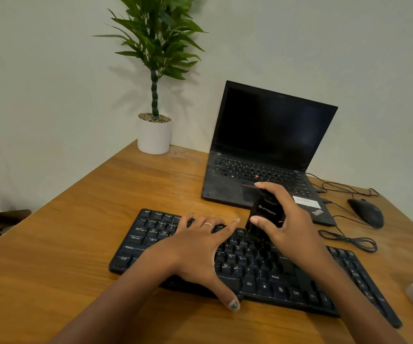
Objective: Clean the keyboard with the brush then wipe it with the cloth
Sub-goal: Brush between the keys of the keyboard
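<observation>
A warm brown wooden tabletop (81,244) is seen, smooth, with visible grain and a soft sheen. A black matt plastic keyboard (262,276) with white printed legends is laid on it. A black glossy plastic brush body (266,212) is gripped. A black matt plastic laptop (262,150) with a glossy dark screen, a smooth white pot (154,137) topped with rough gravel, and a black mouse (366,212) with a slight sheen are shown.

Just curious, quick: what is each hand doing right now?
Left hand: open, fingers spread flat on the keyboard.
Right hand: grips the black brush.
</observation>
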Demonstrator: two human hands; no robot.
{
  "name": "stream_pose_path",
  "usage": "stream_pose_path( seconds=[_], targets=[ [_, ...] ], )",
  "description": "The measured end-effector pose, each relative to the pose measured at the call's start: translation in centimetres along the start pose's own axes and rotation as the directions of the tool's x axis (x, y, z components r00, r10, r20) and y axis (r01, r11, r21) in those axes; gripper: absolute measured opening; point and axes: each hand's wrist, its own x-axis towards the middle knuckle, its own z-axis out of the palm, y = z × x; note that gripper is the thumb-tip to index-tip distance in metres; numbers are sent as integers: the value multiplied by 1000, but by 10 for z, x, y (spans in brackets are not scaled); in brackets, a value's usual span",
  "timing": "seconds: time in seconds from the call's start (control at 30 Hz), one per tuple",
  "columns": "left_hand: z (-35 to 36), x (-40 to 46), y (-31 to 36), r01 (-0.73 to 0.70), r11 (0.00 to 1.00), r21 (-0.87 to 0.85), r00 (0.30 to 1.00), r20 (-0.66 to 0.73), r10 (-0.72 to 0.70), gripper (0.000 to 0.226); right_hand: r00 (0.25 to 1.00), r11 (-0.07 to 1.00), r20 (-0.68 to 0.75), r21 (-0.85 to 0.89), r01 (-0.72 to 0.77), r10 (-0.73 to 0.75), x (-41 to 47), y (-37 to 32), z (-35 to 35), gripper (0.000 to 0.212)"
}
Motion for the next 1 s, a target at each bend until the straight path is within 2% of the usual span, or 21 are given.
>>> stream_pose_path(
  seconds=[0.07,0.17,0.3,0.43,0.6,0.77,1.0],
  targets=[
    [0,0,0,0,1000,0,1000,2,0,130,1000,1000,-3,17,-16,16,1,0,-3,60],
    [-1,0,0,1,1000,-4,1000,4,-1,129,997,996,-73,-74,-45,40,1,2,-3,61],
    [-1,0,1,3,1000,3,1000,2,-3,129,998,997,60,80,0,-5,-1,-7,-2,59],
    [0,0,0,-2,1000,0,1000,6,2,129,999,999,-39,-31,-29,28,0,-3,-3,61],
    [0,0,0,-1,1000,1,1000,0,1,130,997,993,67,121,14,-22,-7,-6,-6,59],
    [1,1,-1,-5,1000,1,1000,-6,5,131,999,993,-49,114,30,-24,-7,-5,0,58],
    [1,1,-1,3,1000,16,1000,-16,-2,133,993,986,-109,155,62,-45,-2,-5,14,58]
  ],
)
